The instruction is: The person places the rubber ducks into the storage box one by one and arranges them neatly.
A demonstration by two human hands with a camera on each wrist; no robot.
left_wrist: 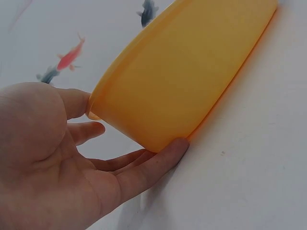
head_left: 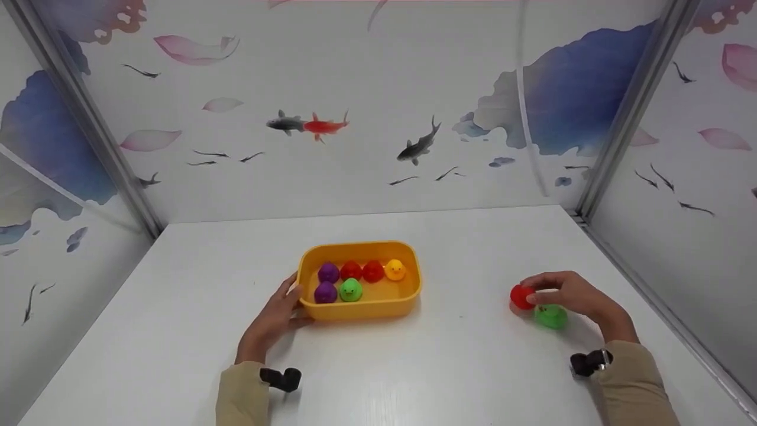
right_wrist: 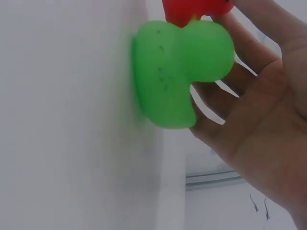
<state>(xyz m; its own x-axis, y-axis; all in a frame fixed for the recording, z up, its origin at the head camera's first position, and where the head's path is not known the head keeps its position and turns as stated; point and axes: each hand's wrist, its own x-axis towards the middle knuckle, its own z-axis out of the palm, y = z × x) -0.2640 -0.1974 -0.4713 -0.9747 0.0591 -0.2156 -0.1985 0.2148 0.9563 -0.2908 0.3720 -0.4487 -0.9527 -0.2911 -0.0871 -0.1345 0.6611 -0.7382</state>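
Note:
A yellow plastic basin (head_left: 361, 312) stands on the white table, and small rubber ducks in several colours sit inside. My left hand (head_left: 271, 319) holds its left end; in the left wrist view, digits of the left hand (left_wrist: 72, 158) touch the rim and the bottom corner. Over at the right, my right hand (head_left: 582, 296) pinches a red rubber duck (head_left: 521, 297) between thumb and fingers. A green rubber duck (head_left: 551, 318) lies on the table just under that hand. In the right wrist view this green duck (right_wrist: 165, 81) partly covers the red duck (right_wrist: 194, 8).
Inside the basin are purple ducks (head_left: 326, 292), red ducks (head_left: 373, 271), a green duck (head_left: 350, 290) and a yellow duck (head_left: 395, 270). Wall panels (head_left: 355, 177) printed with fish and petals enclose the table's back and sides. Black wrist cameras (head_left: 284, 379) sit at both cuffs.

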